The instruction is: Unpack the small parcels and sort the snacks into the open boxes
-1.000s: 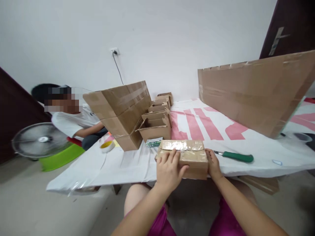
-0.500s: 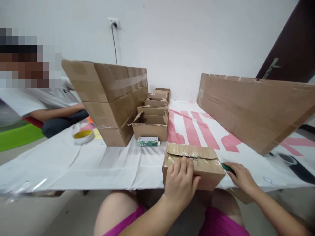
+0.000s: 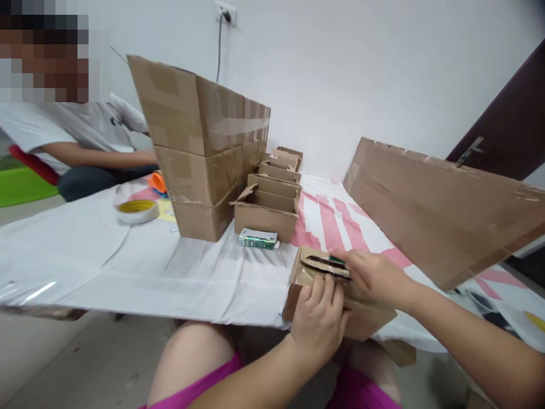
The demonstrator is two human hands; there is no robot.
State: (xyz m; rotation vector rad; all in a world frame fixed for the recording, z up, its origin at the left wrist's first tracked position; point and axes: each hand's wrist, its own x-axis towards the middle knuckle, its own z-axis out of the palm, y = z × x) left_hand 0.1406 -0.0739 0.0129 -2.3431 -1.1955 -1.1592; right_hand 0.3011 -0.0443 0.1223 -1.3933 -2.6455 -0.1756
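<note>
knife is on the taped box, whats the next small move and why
Probably draw the green-handled knife along the taped seam of the small brown cardboard box: the right hand holds its blade flat on the top, and the left hand braces the box's near side.

The single head-worn view looks forward and down, close over the table (image 3: 128,267) edge, toward the wall (image 3: 361,68).

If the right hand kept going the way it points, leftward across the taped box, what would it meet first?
Probably nothing close: past the taped box, the right hand, gripping the knife, faces bare table cover. Depth uncertain.
</note>
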